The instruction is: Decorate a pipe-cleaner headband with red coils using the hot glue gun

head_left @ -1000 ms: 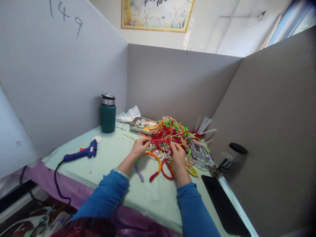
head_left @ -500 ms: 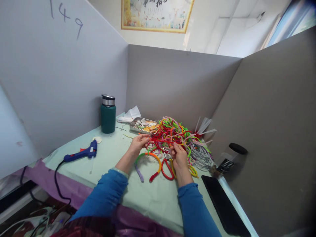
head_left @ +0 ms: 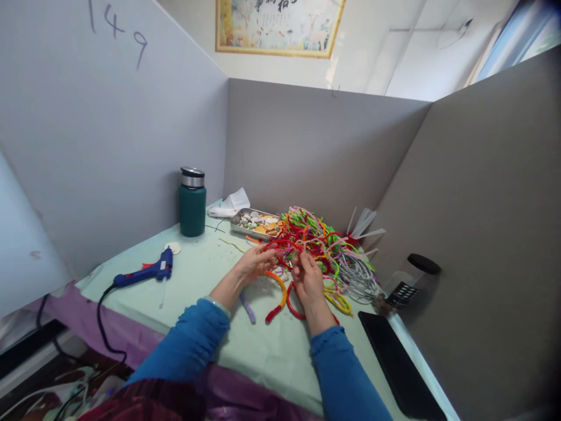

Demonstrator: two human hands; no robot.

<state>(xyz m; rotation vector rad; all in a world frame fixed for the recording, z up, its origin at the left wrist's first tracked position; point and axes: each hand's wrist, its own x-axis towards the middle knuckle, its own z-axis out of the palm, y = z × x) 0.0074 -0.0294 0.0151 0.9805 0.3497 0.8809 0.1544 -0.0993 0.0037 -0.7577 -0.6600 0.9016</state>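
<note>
My left hand (head_left: 256, 263) is at the front of a tangled heap of coloured fuzzy stems (head_left: 313, 228), its fingers pinched near a red stem. Close to its right, my right hand (head_left: 308, 278) has its fingers closed too; what they hold is too small to tell. A curved multicoloured piece (head_left: 280, 298), purple at one end and red at the other, lies below the hands, partly hidden by my left hand. Beneath my right hand sit red-handled scissors (head_left: 293, 304), mostly covered. A yellow stem loop (head_left: 339, 302) lies to the right.
At the left are a blue glue gun (head_left: 146, 273) with its cord and a green bottle (head_left: 192, 204). A metal tray (head_left: 245, 233) of small pieces stands behind. Grey stems (head_left: 359, 278), a clear container with a black lid (head_left: 423, 264) and a black slab (head_left: 397, 365) are at the right.
My hands have come closer together. The red stem that was stretched between them is no longer taut. My right hand has moved left, and my left hand slightly right, over part of the curved piece.
</note>
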